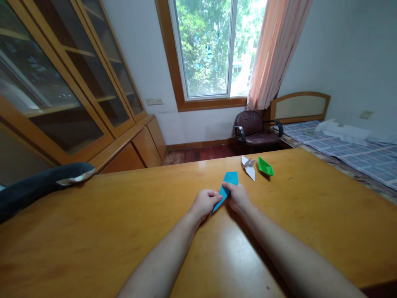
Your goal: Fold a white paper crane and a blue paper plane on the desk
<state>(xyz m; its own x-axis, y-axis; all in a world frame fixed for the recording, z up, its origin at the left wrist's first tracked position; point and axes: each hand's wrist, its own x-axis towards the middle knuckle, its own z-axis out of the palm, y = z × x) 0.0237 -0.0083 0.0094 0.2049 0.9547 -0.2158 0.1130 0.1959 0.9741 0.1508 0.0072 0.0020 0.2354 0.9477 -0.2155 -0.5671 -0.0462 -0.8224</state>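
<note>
Both hands grip a blue paper [228, 184] lying mid-desk: the left hand [205, 203] pinches its near tip, the right hand [238, 196] presses its middle. A white crane [249, 167] and green boat [266, 166] sit just beyond, toward the desk's [93, 231] far edge.

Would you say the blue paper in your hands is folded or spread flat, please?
Folded: the blue paper is a narrow pointed shape, pinched between left hand and right hand.
</note>
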